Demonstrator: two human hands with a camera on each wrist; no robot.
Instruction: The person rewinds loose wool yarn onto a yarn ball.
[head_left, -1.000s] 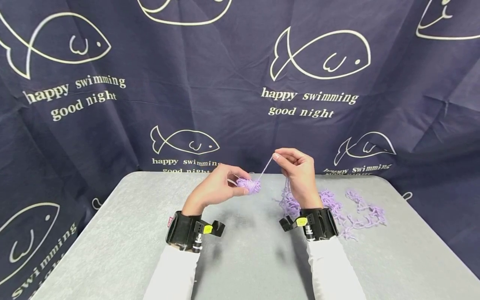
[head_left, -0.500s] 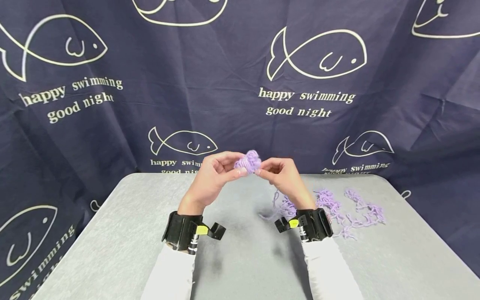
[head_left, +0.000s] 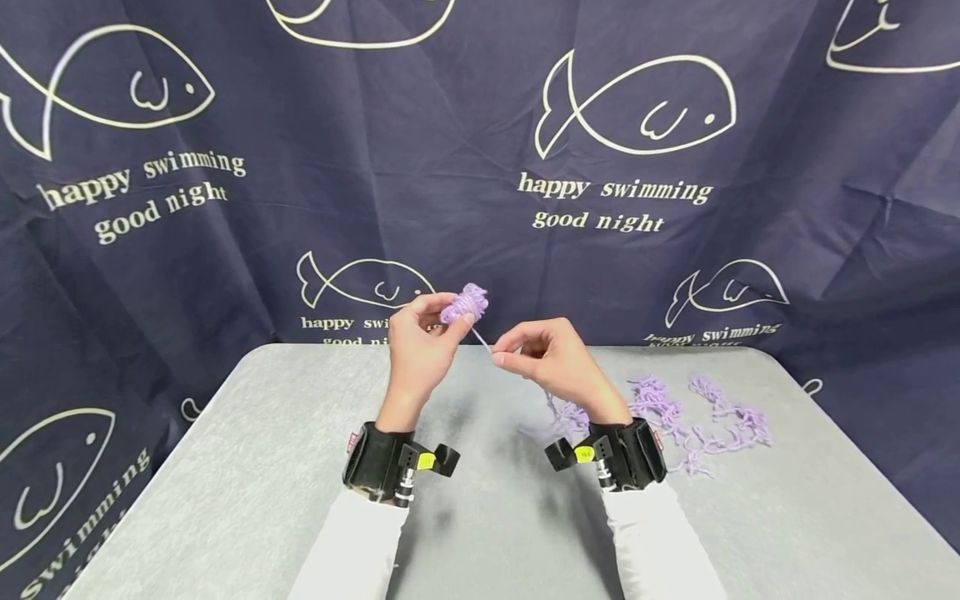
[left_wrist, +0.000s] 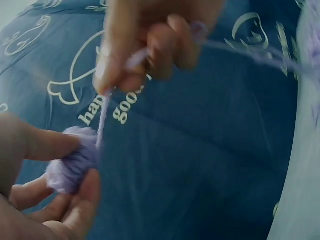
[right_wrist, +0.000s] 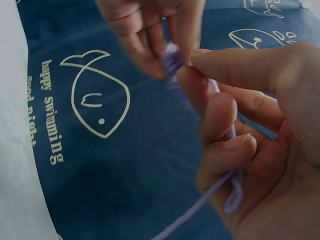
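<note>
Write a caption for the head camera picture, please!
Left hand holds a purple yarn ball; right hand pinches its strand.

A grey surface (head_left: 247, 492) stands before a dark blue curtain (head_left: 315, 208) printed with white fish outlines and the words "happy swimming good night".

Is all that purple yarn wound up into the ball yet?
No, only partly. The left hand holds a small ball; loose yarn still lies spread on the table.

We see bright, even light from above. Our hands drop soft gray shadows on the bench (head_left: 225, 500). The head view is sharp. Both wrist views look blurry and bluish.
</note>
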